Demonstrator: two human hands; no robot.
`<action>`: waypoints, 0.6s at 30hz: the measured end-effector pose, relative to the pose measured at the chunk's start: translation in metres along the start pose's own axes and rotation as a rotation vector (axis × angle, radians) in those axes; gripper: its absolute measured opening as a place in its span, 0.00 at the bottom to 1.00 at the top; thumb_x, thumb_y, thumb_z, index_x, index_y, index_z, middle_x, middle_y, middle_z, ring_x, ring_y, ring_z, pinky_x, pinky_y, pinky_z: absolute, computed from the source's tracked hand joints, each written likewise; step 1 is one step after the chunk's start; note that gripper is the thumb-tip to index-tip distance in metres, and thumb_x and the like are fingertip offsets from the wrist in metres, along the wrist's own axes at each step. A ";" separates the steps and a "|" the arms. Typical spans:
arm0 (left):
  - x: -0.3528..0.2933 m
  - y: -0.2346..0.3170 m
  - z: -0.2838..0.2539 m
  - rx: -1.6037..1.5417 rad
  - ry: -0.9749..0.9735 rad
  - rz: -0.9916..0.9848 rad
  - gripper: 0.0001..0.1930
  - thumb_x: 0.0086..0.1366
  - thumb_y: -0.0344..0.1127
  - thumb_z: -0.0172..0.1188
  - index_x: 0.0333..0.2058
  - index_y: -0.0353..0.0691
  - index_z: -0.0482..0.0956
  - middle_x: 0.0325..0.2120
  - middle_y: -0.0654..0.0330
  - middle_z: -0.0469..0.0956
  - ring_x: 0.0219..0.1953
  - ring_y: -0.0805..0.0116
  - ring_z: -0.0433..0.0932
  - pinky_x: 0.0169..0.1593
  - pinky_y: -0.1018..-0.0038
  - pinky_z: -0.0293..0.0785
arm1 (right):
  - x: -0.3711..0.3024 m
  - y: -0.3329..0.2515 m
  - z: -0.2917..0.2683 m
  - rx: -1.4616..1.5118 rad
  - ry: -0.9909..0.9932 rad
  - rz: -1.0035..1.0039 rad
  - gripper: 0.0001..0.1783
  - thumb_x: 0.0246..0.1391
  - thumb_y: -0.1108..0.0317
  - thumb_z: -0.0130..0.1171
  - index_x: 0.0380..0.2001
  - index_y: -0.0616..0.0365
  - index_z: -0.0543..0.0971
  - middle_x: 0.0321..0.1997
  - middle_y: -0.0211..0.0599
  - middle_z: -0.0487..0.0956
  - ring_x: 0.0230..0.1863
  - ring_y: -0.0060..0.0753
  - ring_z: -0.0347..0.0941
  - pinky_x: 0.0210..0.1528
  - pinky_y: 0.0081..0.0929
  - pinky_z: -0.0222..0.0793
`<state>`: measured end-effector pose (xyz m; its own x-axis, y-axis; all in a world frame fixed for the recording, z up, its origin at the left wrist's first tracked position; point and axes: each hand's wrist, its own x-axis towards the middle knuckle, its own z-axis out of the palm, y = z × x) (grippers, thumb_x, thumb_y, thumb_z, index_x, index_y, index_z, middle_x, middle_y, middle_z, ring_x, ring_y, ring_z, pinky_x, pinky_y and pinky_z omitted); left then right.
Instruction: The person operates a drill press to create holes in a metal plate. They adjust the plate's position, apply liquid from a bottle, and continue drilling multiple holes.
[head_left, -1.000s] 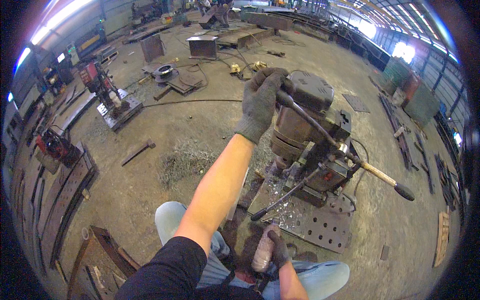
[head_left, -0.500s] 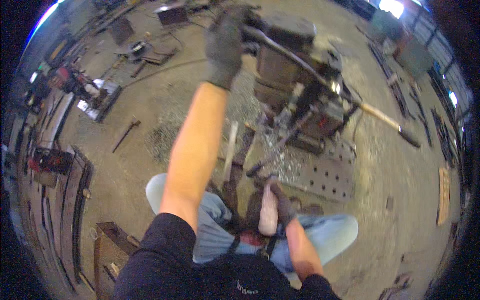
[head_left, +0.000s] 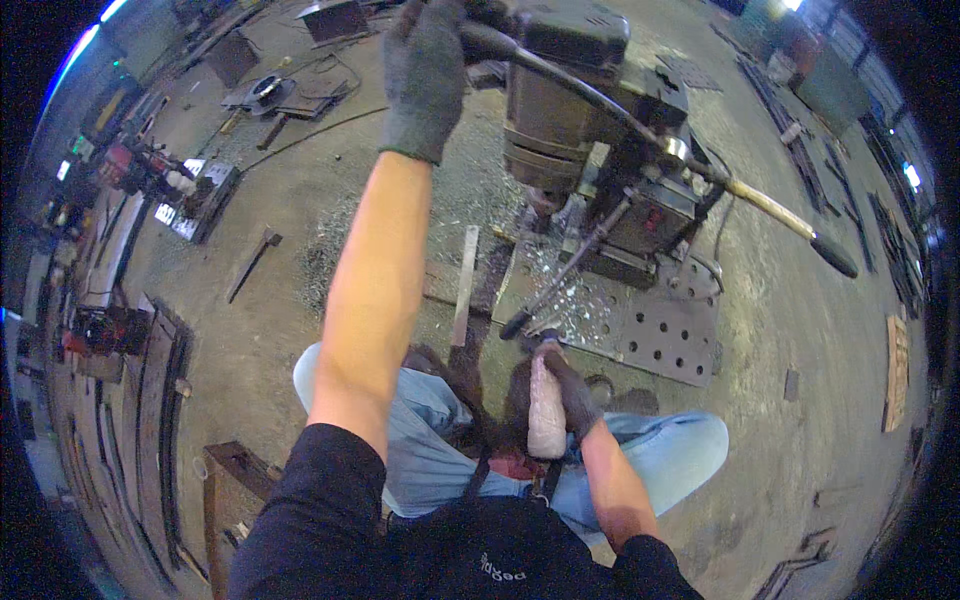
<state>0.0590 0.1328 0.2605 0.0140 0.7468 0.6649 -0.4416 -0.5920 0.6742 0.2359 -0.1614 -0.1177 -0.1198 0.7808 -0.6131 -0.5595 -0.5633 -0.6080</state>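
Note:
My left hand [head_left: 425, 85], in a grey glove, is raised at the upper edge and closed round the dark end of a long drill lever [head_left: 590, 95]. This lever runs across a dark drilling machine [head_left: 560, 110] to a wooden-shafted arm with a black grip at the right. My right hand [head_left: 572, 390], gloved too, wraps a pale, cloudy squeeze bottle [head_left: 545, 415] above my lap. The bottle's top points toward the machine's base, close to another black-gripped lever [head_left: 570, 280]. Below the motor, the drill's working end [head_left: 543, 205] is partly hidden in shadow.
A perforated metal plate [head_left: 670, 340] lies by the machine, with shavings [head_left: 580, 310] scattered over the nearby metal. A flat metal strip [head_left: 466, 285] lies left of it. A hammer-like tool [head_left: 255, 263] rests on the floor farther left. Long metal bars [head_left: 150, 430] line the left side.
My left hand has moved slightly up and left in the picture, still on the lever. The right hand keeps holding the bottle, which sits a little higher. The view has shifted slightly and is sharper.

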 end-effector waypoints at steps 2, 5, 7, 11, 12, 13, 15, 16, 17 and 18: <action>-0.002 0.002 -0.008 0.723 0.007 0.344 0.21 0.77 0.41 0.41 0.36 0.37 0.83 0.33 0.56 0.83 0.35 0.63 0.82 0.40 0.66 0.80 | -0.011 -0.009 0.013 0.054 -0.004 0.008 0.27 0.63 0.49 0.59 0.60 0.50 0.74 0.49 0.33 0.80 0.47 0.32 0.77 0.53 0.33 0.74; -0.006 0.002 0.002 0.126 0.081 0.059 0.17 0.73 0.45 0.54 0.37 0.36 0.82 0.28 0.56 0.84 0.26 0.69 0.83 0.26 0.75 0.77 | -0.045 -0.034 0.042 0.083 0.025 0.049 0.29 0.62 0.49 0.60 0.62 0.50 0.73 0.51 0.33 0.79 0.48 0.34 0.77 0.53 0.34 0.74; -0.002 -0.001 0.002 0.130 0.125 0.033 0.15 0.72 0.43 0.56 0.36 0.36 0.82 0.27 0.57 0.83 0.25 0.71 0.81 0.26 0.75 0.76 | -0.020 -0.009 0.013 -0.028 0.065 0.031 0.30 0.59 0.49 0.64 0.60 0.51 0.73 0.51 0.33 0.79 0.48 0.35 0.77 0.53 0.35 0.75; -0.010 0.011 0.008 0.106 0.138 -0.055 0.13 0.70 0.41 0.59 0.34 0.35 0.81 0.26 0.58 0.83 0.25 0.71 0.80 0.27 0.75 0.75 | -0.030 -0.025 0.027 -0.070 0.069 0.073 0.29 0.58 0.53 0.65 0.59 0.54 0.73 0.49 0.35 0.79 0.46 0.37 0.78 0.50 0.37 0.76; -0.009 0.011 0.007 0.114 0.132 -0.048 0.13 0.70 0.41 0.59 0.34 0.35 0.81 0.26 0.58 0.83 0.25 0.71 0.80 0.27 0.75 0.75 | -0.031 -0.025 0.030 -0.088 0.078 0.039 0.27 0.59 0.54 0.64 0.56 0.55 0.74 0.46 0.35 0.80 0.42 0.37 0.79 0.47 0.38 0.78; -0.010 0.011 0.007 0.120 0.125 -0.045 0.13 0.70 0.41 0.59 0.34 0.35 0.82 0.26 0.58 0.83 0.25 0.71 0.80 0.26 0.75 0.75 | -0.033 -0.022 0.031 -0.103 0.089 0.008 0.24 0.59 0.55 0.63 0.54 0.56 0.76 0.42 0.35 0.81 0.39 0.37 0.80 0.45 0.38 0.79; -0.007 0.010 0.010 0.082 0.149 -0.102 0.13 0.70 0.41 0.59 0.34 0.35 0.81 0.27 0.58 0.83 0.25 0.71 0.80 0.27 0.75 0.75 | -0.029 -0.024 0.025 -0.085 0.096 0.055 0.24 0.59 0.55 0.63 0.53 0.57 0.76 0.41 0.35 0.81 0.38 0.35 0.80 0.44 0.37 0.79; -0.007 0.008 0.009 0.071 0.141 -0.103 0.14 0.70 0.41 0.59 0.34 0.35 0.81 0.27 0.58 0.83 0.25 0.71 0.80 0.28 0.74 0.76 | -0.036 -0.026 0.035 -0.073 0.089 0.021 0.24 0.59 0.55 0.63 0.53 0.57 0.76 0.41 0.35 0.80 0.38 0.35 0.79 0.44 0.36 0.79; -0.007 0.007 0.007 0.059 0.133 -0.104 0.14 0.70 0.41 0.58 0.34 0.35 0.81 0.27 0.58 0.83 0.25 0.71 0.80 0.28 0.74 0.76 | -0.039 -0.027 0.041 -0.061 0.082 -0.013 0.24 0.59 0.55 0.63 0.53 0.57 0.76 0.41 0.35 0.80 0.38 0.35 0.79 0.44 0.36 0.79; -0.007 0.006 0.005 0.079 0.140 -0.095 0.14 0.70 0.41 0.58 0.34 0.35 0.81 0.27 0.57 0.83 0.25 0.71 0.80 0.28 0.74 0.76 | -0.036 -0.027 0.039 -0.076 0.090 -0.005 0.24 0.59 0.55 0.63 0.53 0.56 0.76 0.41 0.35 0.80 0.38 0.35 0.79 0.44 0.36 0.79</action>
<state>0.0604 0.1229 0.2615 -0.0752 0.8320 0.5497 -0.3724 -0.5348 0.7585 0.2228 -0.1638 -0.0598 -0.0408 0.7580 -0.6509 -0.4956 -0.5810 -0.6456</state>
